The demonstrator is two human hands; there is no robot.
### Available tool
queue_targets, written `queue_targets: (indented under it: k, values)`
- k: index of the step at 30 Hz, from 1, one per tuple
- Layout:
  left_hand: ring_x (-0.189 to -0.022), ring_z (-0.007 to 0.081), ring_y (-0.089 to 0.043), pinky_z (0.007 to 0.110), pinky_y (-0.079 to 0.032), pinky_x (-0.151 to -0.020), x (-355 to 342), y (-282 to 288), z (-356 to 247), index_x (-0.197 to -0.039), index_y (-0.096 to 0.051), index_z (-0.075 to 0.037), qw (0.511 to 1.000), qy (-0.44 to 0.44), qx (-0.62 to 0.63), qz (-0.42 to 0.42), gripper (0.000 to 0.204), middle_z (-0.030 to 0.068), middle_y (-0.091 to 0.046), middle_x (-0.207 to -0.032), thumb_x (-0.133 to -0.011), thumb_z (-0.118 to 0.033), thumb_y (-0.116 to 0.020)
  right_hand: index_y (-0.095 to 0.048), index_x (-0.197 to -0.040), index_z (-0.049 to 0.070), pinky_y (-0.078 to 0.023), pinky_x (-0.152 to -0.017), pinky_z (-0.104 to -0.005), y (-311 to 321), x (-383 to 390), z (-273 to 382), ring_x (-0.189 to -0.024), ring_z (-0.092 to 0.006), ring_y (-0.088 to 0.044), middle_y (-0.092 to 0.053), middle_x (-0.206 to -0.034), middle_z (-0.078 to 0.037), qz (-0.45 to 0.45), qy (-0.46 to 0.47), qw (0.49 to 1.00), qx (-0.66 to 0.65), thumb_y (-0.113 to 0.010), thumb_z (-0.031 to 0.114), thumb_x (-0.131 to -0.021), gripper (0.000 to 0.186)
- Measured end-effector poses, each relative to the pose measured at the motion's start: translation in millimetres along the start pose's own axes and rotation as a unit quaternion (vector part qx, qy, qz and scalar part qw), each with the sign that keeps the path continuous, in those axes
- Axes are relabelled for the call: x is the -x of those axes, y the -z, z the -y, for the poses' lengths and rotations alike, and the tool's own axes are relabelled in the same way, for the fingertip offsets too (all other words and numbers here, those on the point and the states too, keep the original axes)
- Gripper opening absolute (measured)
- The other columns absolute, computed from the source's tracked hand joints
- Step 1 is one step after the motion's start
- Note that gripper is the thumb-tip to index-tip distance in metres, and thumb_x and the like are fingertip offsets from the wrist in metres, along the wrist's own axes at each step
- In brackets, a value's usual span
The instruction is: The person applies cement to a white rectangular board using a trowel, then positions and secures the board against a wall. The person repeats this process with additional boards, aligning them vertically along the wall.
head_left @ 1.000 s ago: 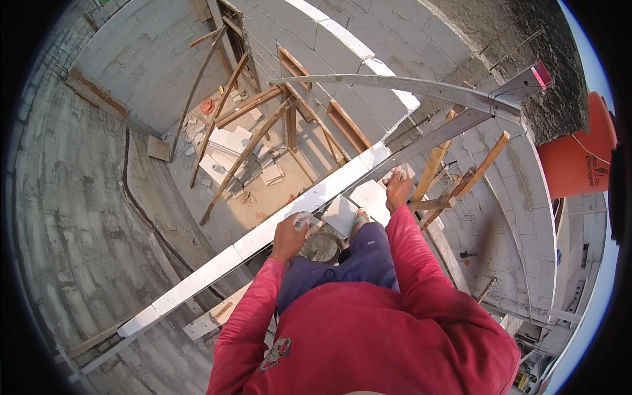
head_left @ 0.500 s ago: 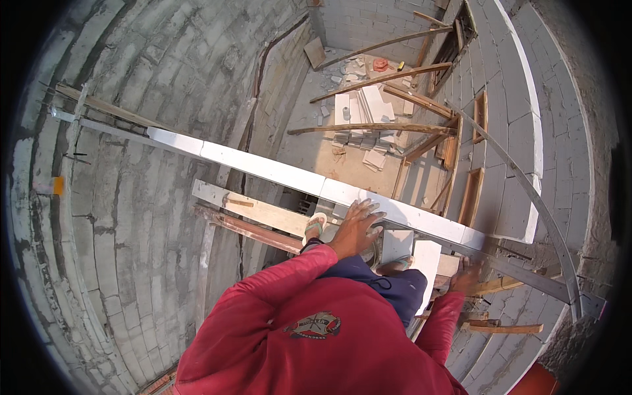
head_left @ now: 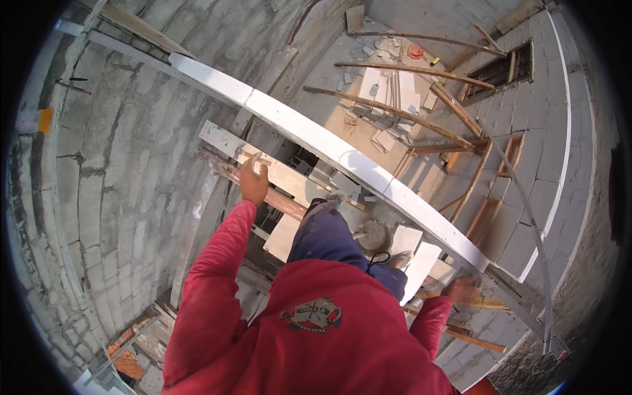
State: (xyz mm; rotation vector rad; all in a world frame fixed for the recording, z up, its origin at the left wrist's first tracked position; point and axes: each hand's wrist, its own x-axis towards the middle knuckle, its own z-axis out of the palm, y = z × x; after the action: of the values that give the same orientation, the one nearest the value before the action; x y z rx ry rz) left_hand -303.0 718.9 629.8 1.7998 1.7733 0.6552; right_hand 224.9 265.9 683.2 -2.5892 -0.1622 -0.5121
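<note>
A row of white blocks [head_left: 303, 131] runs diagonally across the view, along a long straight metal bar [head_left: 135, 54]. My left hand [head_left: 253, 184] reaches over a pale wooden plank [head_left: 286, 172], thumb and fingers apart. Close to its fingertips lies a small wood offcut [head_left: 258, 158]; whether they touch is unclear. My right hand [head_left: 463, 288] is beside the lower right end of the block row, near the bar. Its fingers are blurred, so I cannot see whether they grip anything. Below the row, a round bucket of grey mortar [head_left: 373, 235] stands between my legs and the blocks.
My sandalled feet stand among planks and white slabs [head_left: 421, 270], with gaps [head_left: 299, 157] down to a lower level. Timber props [head_left: 395, 112] slant from the right wall [head_left: 536, 105]. Far below, blocks [head_left: 395, 89] lie stacked. A grey block wall [head_left: 131, 164] rises at left.
My left hand has left the top of the block row and moved left over the plank. My right hand stays near the row's right end. The view has shifted and turned.
</note>
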Motion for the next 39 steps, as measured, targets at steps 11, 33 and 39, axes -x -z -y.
queue_targets:
  k: [11,33,39]
  values:
    - [-0.110,0.0310,-0.074,0.039,-0.054,-0.099,42,53,168,-0.124,-0.073,-0.001,0.956,0.278,0.086,-0.028,0.037,0.0193,-0.078,-0.116,-0.097,-0.025,-0.070,-0.060,-0.135,-0.001,-0.055,-0.095,-0.0452,-67,11,142,-0.106,-0.0361,-0.072,-0.072,-0.117,-0.023,0.325,0.134,0.935,-0.037,-0.053,0.030,-0.111,0.040]
    - [-0.079,0.0112,-0.067,0.023,-0.049,-0.057,218,118,241,-0.120,-0.070,-0.006,0.785,0.515,0.311,-0.144,0.026,0.0011,-0.069,-0.099,-0.102,-0.024,-0.065,-0.069,-0.121,-0.001,-0.056,-0.062,-0.0286,-186,167,414,-0.072,-0.0124,-0.066,-0.070,-0.087,-0.007,0.791,0.202,0.572,-0.072,-0.064,0.028,-0.107,0.032]
    - [-0.088,0.0114,-0.069,0.028,-0.051,-0.071,38,175,263,-0.130,-0.071,-0.005,0.838,0.367,0.367,-0.172,0.032,0.0017,-0.073,-0.106,-0.103,-0.022,-0.068,-0.066,-0.108,0.003,-0.052,-0.058,-0.0286,-223,249,485,-0.062,-0.0106,-0.059,-0.065,-0.082,-0.003,0.781,0.280,0.547,-0.110,-0.063,0.010,-0.105,0.009]
